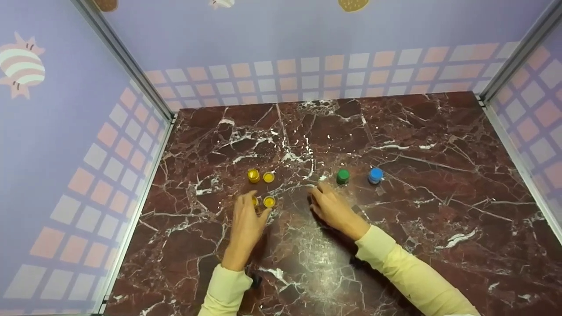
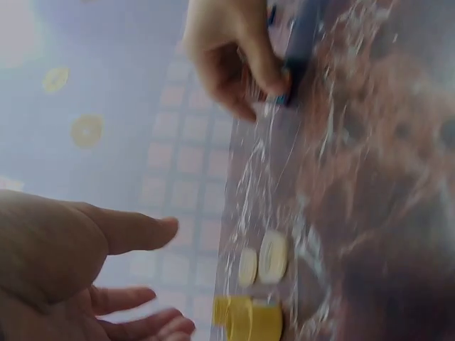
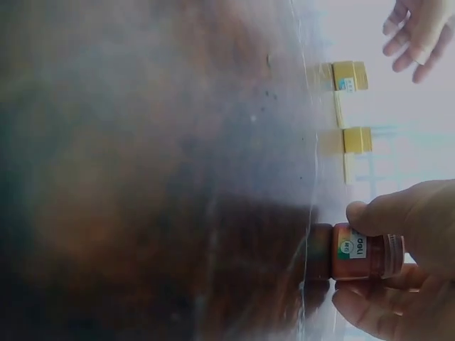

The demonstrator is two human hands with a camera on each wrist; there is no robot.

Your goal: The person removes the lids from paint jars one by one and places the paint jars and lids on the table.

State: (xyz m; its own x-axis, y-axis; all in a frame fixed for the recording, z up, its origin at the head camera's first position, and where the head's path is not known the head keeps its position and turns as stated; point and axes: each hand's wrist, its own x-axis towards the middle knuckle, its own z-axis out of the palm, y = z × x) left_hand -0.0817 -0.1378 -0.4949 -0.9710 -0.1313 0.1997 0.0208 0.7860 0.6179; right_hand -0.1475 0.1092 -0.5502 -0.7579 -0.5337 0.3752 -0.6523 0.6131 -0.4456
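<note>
Red jar [image 3: 361,266] is in the right hand [image 1: 334,209]. It looks like it stands upright on the table [image 1: 461,193], with its long way going up and its see-through top up high. The right grip has its thumb on one side and fingers on the other, pinching the jar. The left hand [image 1: 249,219] holds nothing; its thumb and fingers are spread apart, above the near yellow jar [image 1: 255,201] and not touching it.

From the left grip, the red jar is off to the right, well apart, so the right hand is much nearer to it. In the gap are the near yellow lid [image 1: 269,202] and far yellow lid [image 1: 268,177], lying flat just beside their jars. The far yellow jar [image 1: 253,175] is past the left fingers. On the right hand's other side are a green jar [image 1: 343,176] and a blue jar [image 1: 375,175].
</note>
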